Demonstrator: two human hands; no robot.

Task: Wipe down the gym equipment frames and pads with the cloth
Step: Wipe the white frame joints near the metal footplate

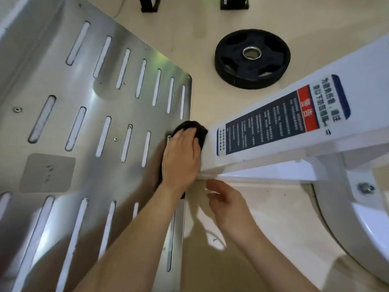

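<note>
Here, we look down on a slotted steel footplate (63,81) beside a white machine frame (366,81) that carries a warning label (280,121). A black weight plate (252,39) lies well apart on the floor (210,28).

Our left hand (182,159) presses the bunched black cloth (200,131) against the footplate's right edge, just beside the frame's end, with its fingers curved over the cloth to hold it. Our right hand (228,205) hovers near the frame's lower joint, loosely curled and holding nothing.

We judge the risks to be small ones. The cloth could snag on a slot or on the plate's edge. A hard push could slide the left hand off into the gap. Rubbing the label's edge might lift it.
</note>
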